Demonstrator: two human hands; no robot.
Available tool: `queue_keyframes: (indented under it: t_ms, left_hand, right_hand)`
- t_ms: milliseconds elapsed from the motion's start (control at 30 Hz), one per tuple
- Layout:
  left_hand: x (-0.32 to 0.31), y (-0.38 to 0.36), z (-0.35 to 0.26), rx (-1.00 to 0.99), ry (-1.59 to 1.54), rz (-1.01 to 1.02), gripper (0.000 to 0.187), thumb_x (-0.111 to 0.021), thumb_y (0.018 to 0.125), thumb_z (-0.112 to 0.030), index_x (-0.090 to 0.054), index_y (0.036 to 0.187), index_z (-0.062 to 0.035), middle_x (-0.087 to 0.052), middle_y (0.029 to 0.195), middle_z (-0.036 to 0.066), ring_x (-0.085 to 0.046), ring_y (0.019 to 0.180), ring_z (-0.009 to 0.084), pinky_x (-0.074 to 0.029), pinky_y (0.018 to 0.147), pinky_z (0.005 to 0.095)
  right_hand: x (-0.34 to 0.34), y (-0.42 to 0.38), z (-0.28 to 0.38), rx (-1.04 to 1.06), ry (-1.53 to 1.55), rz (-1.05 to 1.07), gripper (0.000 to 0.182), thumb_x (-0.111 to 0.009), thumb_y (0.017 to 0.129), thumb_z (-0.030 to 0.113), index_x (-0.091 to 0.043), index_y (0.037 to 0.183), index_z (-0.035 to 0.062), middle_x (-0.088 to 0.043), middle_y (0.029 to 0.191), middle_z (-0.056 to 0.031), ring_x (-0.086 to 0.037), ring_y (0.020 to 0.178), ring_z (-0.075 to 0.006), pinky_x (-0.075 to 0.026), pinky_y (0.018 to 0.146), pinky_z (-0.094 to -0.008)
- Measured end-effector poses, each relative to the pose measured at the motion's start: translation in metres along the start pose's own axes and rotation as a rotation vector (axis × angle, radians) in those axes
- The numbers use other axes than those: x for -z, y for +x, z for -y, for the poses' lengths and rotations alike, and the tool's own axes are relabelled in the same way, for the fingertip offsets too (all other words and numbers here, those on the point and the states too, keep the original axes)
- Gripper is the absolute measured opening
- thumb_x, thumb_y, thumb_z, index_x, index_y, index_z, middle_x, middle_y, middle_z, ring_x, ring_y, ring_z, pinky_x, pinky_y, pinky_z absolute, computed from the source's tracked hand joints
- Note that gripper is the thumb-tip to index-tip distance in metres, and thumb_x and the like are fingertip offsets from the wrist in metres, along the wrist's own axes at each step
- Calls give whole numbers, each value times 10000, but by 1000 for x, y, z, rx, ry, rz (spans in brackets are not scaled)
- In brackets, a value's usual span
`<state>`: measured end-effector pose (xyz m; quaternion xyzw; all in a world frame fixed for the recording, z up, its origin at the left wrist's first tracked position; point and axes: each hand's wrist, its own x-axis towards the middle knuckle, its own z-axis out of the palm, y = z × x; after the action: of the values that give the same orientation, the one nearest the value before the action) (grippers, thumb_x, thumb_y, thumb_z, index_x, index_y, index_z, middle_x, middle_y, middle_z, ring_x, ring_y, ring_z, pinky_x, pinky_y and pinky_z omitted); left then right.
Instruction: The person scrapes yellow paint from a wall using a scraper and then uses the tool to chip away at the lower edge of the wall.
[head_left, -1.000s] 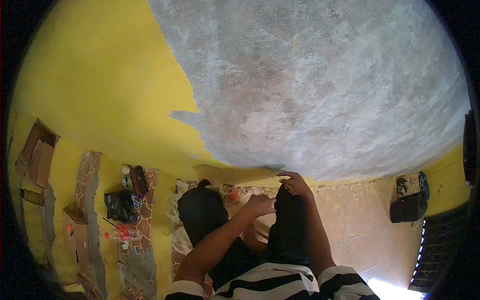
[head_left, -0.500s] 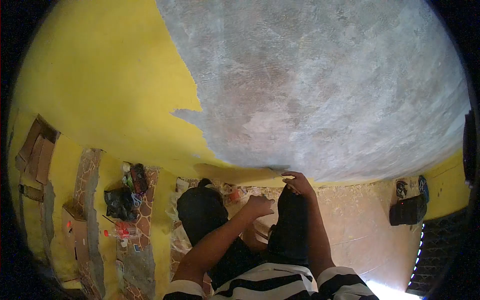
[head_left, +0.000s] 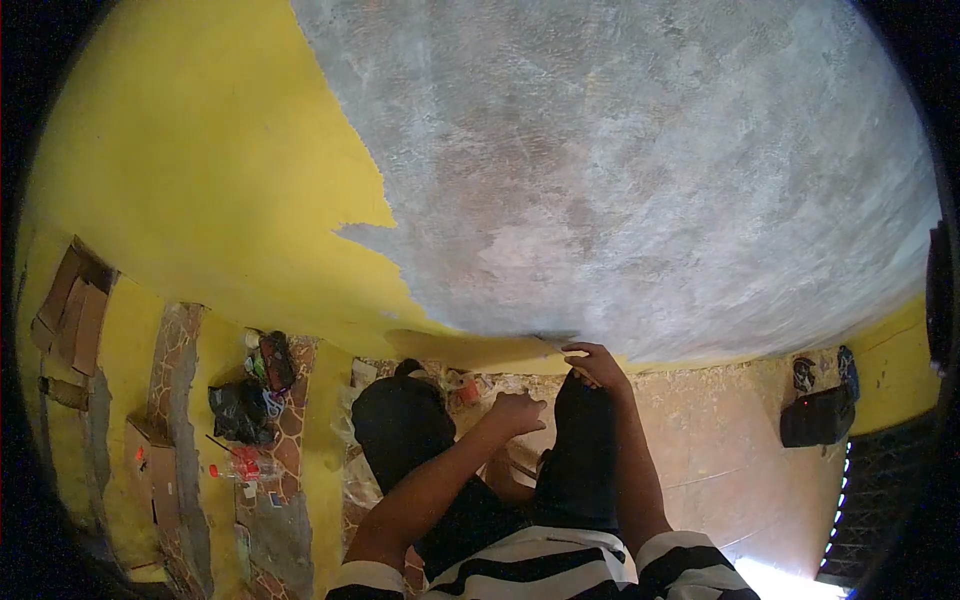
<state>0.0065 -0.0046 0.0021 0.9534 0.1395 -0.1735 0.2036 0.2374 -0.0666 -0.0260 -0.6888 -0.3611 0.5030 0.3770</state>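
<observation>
In the head view my left hand (head_left: pixel 517 412) is closed in a loose fist between my knees. Whether anything is in it is hidden. My right hand (head_left: pixel 597 367) rests over my right knee (head_left: pixel 575 440), close to the foot of the wall. Its fingers are apart and a little bent, the index finger stretched to the left, with nothing visible in them. Above both hands rises the wall, coated with rough grey plaster (head_left: pixel 620 180) on the right and yellow paint (head_left: pixel 210 160) on the left. The border between the two is jagged.
To the left, steps hold a black plastic bag (head_left: pixel 241 410), a clear bottle with a red cap (head_left: pixel 245 465) and a cardboard box (head_left: pixel 152 470). A black box-shaped object (head_left: pixel 818 418) stands on the floor at the right, near a dark metal lattice (head_left: pixel 885 500).
The view has shifted slightly, so the plaster edge sits a little farther left. Both hands stay almost where they were.
</observation>
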Motion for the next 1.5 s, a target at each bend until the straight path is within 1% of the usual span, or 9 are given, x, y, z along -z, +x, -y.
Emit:
queue_keyframes:
  t_ms: [300,433,500,600,733,800,1300,1400,1500]
  left_hand:
    - [-7,3,2,4,-11,13,507,-596,815,-491,-563,1140,-103,-647,914,176,-652,840,344,-539,709,485]
    - [-3,1,0,-1,-5,20,490,-594,817,-478,-565,1130,-102,-644,915,171,-649,845,342,-537,711,484]
    - [-1,0,-1,6,-32,11,471,-590,827,-464,-566,1124,-100,-643,920,165,-647,853,339,-533,718,484]
    - [1,0,-1,16,-14,27,471,-584,836,-465,-561,1133,-100,-642,932,163,-646,858,335,-532,728,480]
    - [0,0,-1,-9,2,2,475,-577,843,-468,-554,1142,-100,-641,938,166,-647,855,335,-534,720,481]
    - [-1,1,-1,2,11,22,475,-574,845,-471,-553,1143,-102,-640,936,171,-648,849,338,-537,710,481]
    - [-3,0,1,-4,-2,-4,505,-593,829,-472,-552,1182,-114,-648,943,178,-651,857,343,-537,722,481]
    - [-3,1,0,-5,8,-2,504,-592,830,-480,-552,1173,-113,-647,945,177,-652,859,342,-538,721,478]
    - [-1,3,-1,18,-8,49,500,-592,831,-481,-552,1163,-110,-643,954,182,-648,871,346,-536,730,481]
  right_hand:
    - [0,-4,5,-64,93,-1,327,-617,870,179,-605,1177,67,-550,595,-32,-427,401,-87,-324,358,-247]
    - [1,-1,1,-24,60,18,335,-621,870,185,-602,1181,64,-548,594,-28,-432,403,-86,-331,358,-247]
    - [1,-1,1,-7,-5,24,319,-650,870,230,-616,1139,63,-570,601,-50,-488,449,-108,-387,404,-264]
    - [1,-3,4,-55,65,23,320,-650,869,231,-618,1145,72,-567,596,-50,-484,445,-108,-386,401,-267]
    - [0,-3,7,-96,8,-25,331,-649,869,227,-614,1160,74,-562,589,-47,-474,440,-107,-381,400,-267]
    - [-1,-4,6,-77,26,-12,323,-637,865,233,-626,1169,126,-553,602,-17,-442,417,-78,-355,368,-240]
    - [0,-6,8,-65,130,0,324,-615,862,176,-616,1173,86,-539,585,-20,-418,405,-75,-314,353,-241]
    - [2,-1,3,-69,127,26,350,-639,876,216,-593,1192,74,-559,589,-47,-454,417,-103,-351,371,-257]
    - [2,0,1,-69,146,23,343,-638,876,213,-595,1186,73,-558,585,-42,-455,416,-100,-352,370,-256]
